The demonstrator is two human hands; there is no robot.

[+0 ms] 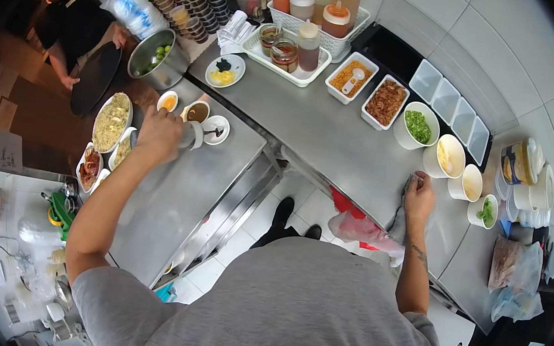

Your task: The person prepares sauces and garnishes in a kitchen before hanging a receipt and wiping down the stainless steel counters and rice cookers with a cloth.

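At the left counter, my left hand (161, 135) is closed on a clear container (192, 135), whose shape is partly hidden by the fingers. Around it stand a small bowl of orange sauce (168, 101), a cup of brown sauce (197, 111) and a white cup with a dark spoon (215, 129). My right hand (420, 196) grips a grey cloth (399, 221) near the front edge of the right counter. Just beyond that hand are white tubs with a yellow-white filling (448, 158) and chopped greens (417, 127).
A steel pot with limes (159, 59) stands at the back left, near rice dishes (113, 123). A person (69, 33) holds a dark round tray (96, 79) there. Sauce bottles (308, 44) sit in white trays at the back. Plastic bags (352, 227) hang at the counter edge.
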